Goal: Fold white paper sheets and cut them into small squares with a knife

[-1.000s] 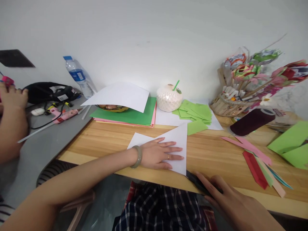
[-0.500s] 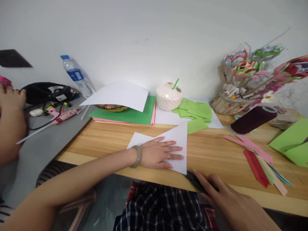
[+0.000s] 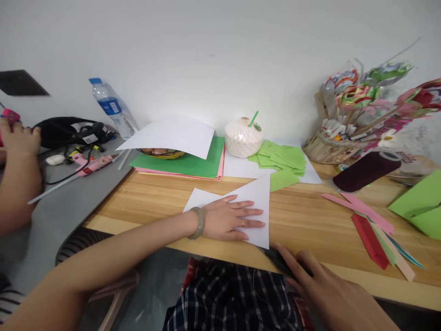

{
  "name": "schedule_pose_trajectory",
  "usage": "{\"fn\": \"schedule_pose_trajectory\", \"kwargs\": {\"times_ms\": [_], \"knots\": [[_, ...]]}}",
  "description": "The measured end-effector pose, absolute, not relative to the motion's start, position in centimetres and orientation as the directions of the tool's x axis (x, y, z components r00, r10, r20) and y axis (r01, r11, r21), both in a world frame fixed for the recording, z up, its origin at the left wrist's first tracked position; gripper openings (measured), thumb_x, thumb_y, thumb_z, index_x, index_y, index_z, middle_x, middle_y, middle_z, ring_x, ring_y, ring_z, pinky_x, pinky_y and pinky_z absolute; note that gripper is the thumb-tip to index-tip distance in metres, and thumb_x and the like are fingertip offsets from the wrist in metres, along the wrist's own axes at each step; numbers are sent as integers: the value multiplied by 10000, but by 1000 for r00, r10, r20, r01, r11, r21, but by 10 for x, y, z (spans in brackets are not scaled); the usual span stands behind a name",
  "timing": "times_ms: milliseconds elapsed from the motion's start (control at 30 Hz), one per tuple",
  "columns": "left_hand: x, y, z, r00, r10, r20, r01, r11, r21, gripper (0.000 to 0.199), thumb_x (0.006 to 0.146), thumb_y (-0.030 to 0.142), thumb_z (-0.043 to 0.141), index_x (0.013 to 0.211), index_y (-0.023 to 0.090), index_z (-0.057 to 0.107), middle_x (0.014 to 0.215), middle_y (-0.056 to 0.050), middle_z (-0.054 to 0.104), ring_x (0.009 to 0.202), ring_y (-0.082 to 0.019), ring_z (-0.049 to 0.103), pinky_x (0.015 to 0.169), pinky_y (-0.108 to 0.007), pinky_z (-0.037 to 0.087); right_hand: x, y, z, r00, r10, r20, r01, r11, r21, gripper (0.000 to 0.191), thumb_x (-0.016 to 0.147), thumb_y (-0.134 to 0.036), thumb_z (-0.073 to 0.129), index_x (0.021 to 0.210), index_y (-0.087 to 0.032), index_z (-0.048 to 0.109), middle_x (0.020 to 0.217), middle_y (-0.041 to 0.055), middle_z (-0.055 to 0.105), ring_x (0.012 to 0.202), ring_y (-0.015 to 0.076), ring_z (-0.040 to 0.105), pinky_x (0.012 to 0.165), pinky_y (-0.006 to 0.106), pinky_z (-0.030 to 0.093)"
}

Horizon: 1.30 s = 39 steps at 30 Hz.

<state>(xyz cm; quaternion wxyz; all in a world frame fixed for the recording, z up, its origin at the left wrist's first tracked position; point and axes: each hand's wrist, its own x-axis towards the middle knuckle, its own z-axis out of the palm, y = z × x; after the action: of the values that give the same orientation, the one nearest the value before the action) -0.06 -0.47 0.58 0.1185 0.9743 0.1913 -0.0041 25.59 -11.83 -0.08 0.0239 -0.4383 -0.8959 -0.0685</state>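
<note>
My left hand [image 3: 229,218] lies flat with fingers spread on a folded sheet of white paper [image 3: 259,195], pressing it to the wooden table near the front edge. In my right hand [image 3: 320,280] are what look like black-handled scissors [image 3: 279,261], held low at the table's edge. Their blade end reaches the lower right corner of the white paper, partly underneath it. My fingers hide most of the handle.
Behind the paper are a stack of coloured sheets [image 3: 206,170], a white coconut-shaped pot [image 3: 243,138] and green paper pieces [image 3: 280,156]. At right are paper strips [image 3: 370,241], a dark thread spool [image 3: 367,172] and a flower basket [image 3: 330,147]. Another person's hand [image 3: 20,138] is at far left, near a glue gun [image 3: 94,165].
The scissors' blade end has slid slightly left at the paper's lower corner. My left hand stays in place on the paper; the whole view has shifted a little.
</note>
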Motion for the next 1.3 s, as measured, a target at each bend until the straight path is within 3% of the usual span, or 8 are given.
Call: {"fn": "schedule_pose_trajectory", "kwargs": {"times_ms": [133, 400, 567, 767, 1133, 1300], "knots": [[-1, -5, 6, 926, 373, -59, 377, -899, 222, 479, 929, 485, 286, 1370, 299, 302, 1477, 25, 222, 1367, -203, 143, 1084, -478, 128, 253, -118, 1, -624, 772, 124, 781, 611, 128, 539, 931, -305, 254, 1438, -228, 87, 855, 47, 616, 444, 148, 601, 307, 227, 433], [0, -5, 6, 924, 377, -67, 382, -898, 217, 472, 931, 476, 292, 1368, 299, 306, 1477, 29, 222, 1367, -203, 144, 1084, -480, 134, 247, -116, 5, -659, 728, 187, 752, 632, 190, 439, 937, -258, 190, 1343, -173, 333, 817, 59, 613, 461, 151, 607, 319, 230, 428], [0, -6, 11, 920, 378, -102, 391, -896, 210, 435, 956, 402, 237, 1379, 308, 279, 1482, 49, 200, 1373, -181, 113, 1091, -470, 116, 241, -113, 8, -681, 697, 226, 731, 626, 271, 420, 946, -261, 167, 1238, -130, 438, 762, 35, 593, 378, 129, 559, 270, 238, 394], [0, -6, 12, 914, 386, -122, 403, -895, 193, 432, 962, 381, 212, 1385, 314, 263, 1484, 67, 181, 1374, -161, 98, 1094, -457, 114, 238, -112, 10, -697, 664, 272, 717, 628, 304, 415, 947, -217, 138, 1207, -112, 445, 760, 35, 592, 448, 138, 602, 275, 235, 405], [1, -5, 10, 919, 380, -102, 393, -899, 194, 431, 958, 377, 219, 1379, 306, 282, 1479, 59, 199, 1370, -173, 125, 1086, -484, 139, 231, -109, 2, -703, 660, 265, 705, 600, 378, 418, 949, -227, 135, 1203, -81, 434, 819, 49, 621, 360, 118, 524, 275, 268, 401], [1, -5, 10, 917, 386, -100, 399, -895, 200, 435, 957, 382, 221, 1383, 313, 271, 1481, 62, 194, 1373, -171, 113, 1094, -471, 126, 227, -109, 0, -719, 640, 272, 690, 608, 392, 403, 939, -205, 187, 1186, -23, 447, 846, 84, 632, 512, 153, 606, 303, 272, 428]]}}
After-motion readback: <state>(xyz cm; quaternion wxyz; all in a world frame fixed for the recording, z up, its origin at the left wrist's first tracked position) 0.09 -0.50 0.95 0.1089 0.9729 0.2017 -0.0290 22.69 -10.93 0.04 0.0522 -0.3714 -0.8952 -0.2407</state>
